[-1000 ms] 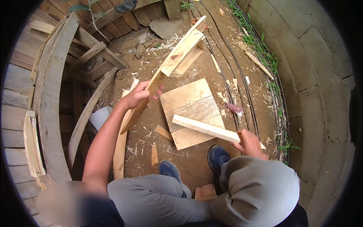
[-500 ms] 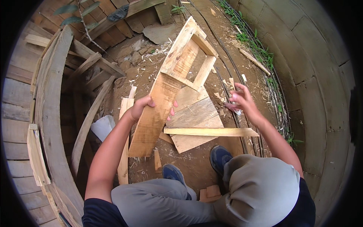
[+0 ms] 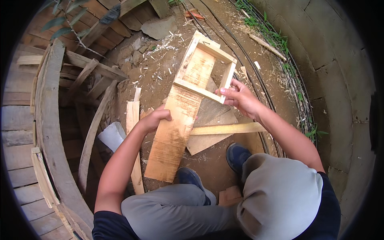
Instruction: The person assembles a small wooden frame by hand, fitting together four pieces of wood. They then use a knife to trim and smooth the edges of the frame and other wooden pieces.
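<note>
A long flat wooden board (image 3: 170, 132) with a rectangular frame of thin wooden slats (image 3: 200, 90) at its far end is held tilted over the ground. My left hand (image 3: 155, 120) grips the board's left edge near its middle, thumb on top, most fingers hidden beneath. My right hand (image 3: 242, 100) is closed on the frame's near right corner, with the thumb on the slat. Below the board lie a flat wooden panel (image 3: 216, 141) and a pale wooden strip (image 3: 228, 129), both partly covered.
Old timbers (image 3: 52, 120) and a plank wall (image 3: 16, 156) stand at the left. A block wall (image 3: 340, 80) curves along the right, with dark cables (image 3: 256, 72) beside it. A stone slab (image 3: 159, 28), an orange-red scrap (image 3: 195, 15) and wood shavings lie on the dirt ahead.
My right hand has come left from open air and taken hold of the frame's corner. The board has swung slightly and come nearer, showing the frame more from above.
</note>
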Demonstrator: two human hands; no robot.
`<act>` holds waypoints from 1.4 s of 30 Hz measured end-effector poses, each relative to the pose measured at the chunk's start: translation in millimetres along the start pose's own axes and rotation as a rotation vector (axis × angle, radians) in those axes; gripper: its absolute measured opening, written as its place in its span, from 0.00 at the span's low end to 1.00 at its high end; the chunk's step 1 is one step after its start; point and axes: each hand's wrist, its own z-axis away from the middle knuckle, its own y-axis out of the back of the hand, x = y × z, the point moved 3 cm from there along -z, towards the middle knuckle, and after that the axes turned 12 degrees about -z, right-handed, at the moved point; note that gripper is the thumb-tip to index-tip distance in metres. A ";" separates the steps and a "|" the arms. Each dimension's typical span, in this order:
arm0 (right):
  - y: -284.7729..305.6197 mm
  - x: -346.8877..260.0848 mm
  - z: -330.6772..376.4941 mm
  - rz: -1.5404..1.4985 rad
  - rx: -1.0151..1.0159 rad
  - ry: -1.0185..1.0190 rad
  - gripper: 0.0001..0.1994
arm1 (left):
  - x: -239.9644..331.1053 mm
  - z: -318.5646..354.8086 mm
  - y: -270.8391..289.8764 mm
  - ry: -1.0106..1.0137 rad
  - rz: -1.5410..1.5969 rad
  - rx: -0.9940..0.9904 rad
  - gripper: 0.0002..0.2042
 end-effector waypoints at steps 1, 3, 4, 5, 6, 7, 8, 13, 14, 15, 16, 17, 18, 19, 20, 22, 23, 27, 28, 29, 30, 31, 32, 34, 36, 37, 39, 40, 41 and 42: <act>1.1 -2.7 1.4 0.025 0.021 -0.015 0.25 | -4.6 0.0 0.6 0.036 -0.046 0.041 0.36; 3.8 1.8 0.1 0.026 0.076 -0.013 0.26 | -13.9 0.9 1.6 0.107 -0.139 0.121 0.32; 3.9 5.3 -1.6 0.050 0.078 -0.020 0.26 | -20.4 0.8 3.9 0.118 -0.159 0.137 0.30; 3.7 8.9 -3.0 0.074 0.079 -0.027 0.26 | -27.2 0.2 7.0 0.128 -0.178 0.152 0.29; 2.8 12.7 -4.1 0.099 0.080 -0.034 0.26 | -33.5 0.2 10.4 0.138 -0.197 0.168 0.28; 0.7 17.2 -5.7 0.097 0.084 -0.049 0.25 | -34.5 0.3 10.5 0.135 -0.213 0.171 0.29; -0.1 21.3 -7.5 0.103 0.087 -0.046 0.25 | -35.5 0.6 10.7 0.131 -0.229 0.174 0.30; -10.6 39.1 -7.9 0.169 0.154 -0.031 0.25 | -39.8 -1.6 10.5 0.190 -0.317 0.187 0.34; -12.0 43.6 -9.3 0.188 0.174 -0.030 0.25 | -42.3 -2.8 12.6 0.202 -0.345 0.189 0.34; -13.0 49.2 -11.0 0.184 0.229 -0.026 0.24 | -44.9 -3.2 14.0 0.214 -0.373 0.190 0.34; -14.2 52.5 -12.4 0.200 0.233 -0.057 0.23 | -50.4 -3.0 17.7 0.232 -0.373 0.212 0.34; -14.9 55.6 -13.1 0.216 0.238 -0.087 0.23 | -56.1 -2.5 20.9 0.249 -0.374 0.233 0.35; -14.7 58.0 -13.4 0.232 0.243 -0.116 0.23 | -61.7 -1.6 24.0 0.267 -0.374 0.254 0.35; -12.5 59.6 -13.7 0.243 0.233 -0.156 0.21 | -60.2 -1.4 24.8 0.261 -0.455 0.297 0.36; -9.2 60.2 -13.4 0.254 0.224 -0.195 0.20 | -58.4 -0.8 25.7 0.255 -0.537 0.339 0.36; -4.4 56.6 -12.4 0.354 0.211 -0.210 0.17 | -54.2 2.0 28.1 0.249 -0.743 0.450 0.37; -3.2 50.7 -11.1 0.443 0.207 -0.185 0.17 | -51.6 4.3 29.4 0.249 -0.868 0.519 0.38; 10.9 38.3 -5.0 0.599 0.234 0.048 0.19 | -51.5 6.5 47.3 0.192 -1.072 0.688 0.42; 15.2 34.4 -3.8 0.590 0.243 0.074 0.20 | -49.7 4.6 48.0 0.193 -1.081 0.681 0.43; 19.3 30.5 -1.4 0.592 0.241 0.091 0.20 | -47.6 3.4 49.0 0.195 -1.089 0.674 0.43; 20.9 29.0 1.9 0.597 0.248 0.107 0.20 | -45.8 3.2 49.7 0.196 -1.097 0.668 0.43; 20.9 28.1 5.6 0.604 0.255 0.123 0.21 | -39.6 2.2 43.2 0.263 -1.028 0.616 0.49; 21.5 26.8 10.2 0.610 0.261 0.139 0.21 | -38.4 1.2 37.0 0.276 -1.051 0.599 0.51; 14.5 25.9 24.9 0.909 0.093 0.184 0.19 | -37.6 -0.3 25.8 0.301 -1.098 0.564 0.55; -2.3 31.8 46.4 1.206 -0.073 0.365 0.23 | -38.1 -1.4 20.5 0.302 -1.193 0.555 0.59; -8.1 35.5 55.0 1.336 -0.155 0.283 0.32 | -38.2 -1.0 19.2 0.286 -1.219 0.563 0.59; -11.7 44.5 63.5 1.462 -0.206 0.365 0.34 | -37.9 -0.2 19.7 0.272 -1.276 0.577 0.59; -11.9 49.6 66.0 1.524 -0.228 0.408 0.35 | -34.8 -2.2 20.8 0.270 -1.311 0.582 0.59; -10.4 54.3 66.5 1.502 -0.209 0.386 0.37 | -32.5 -2.8 20.8 0.269 -1.346 0.588 0.58; -7.7 58.2 65.5 1.492 -0.220 0.379 0.36 | -32.2 -3.0 19.4 0.289 -1.347 0.583 0.57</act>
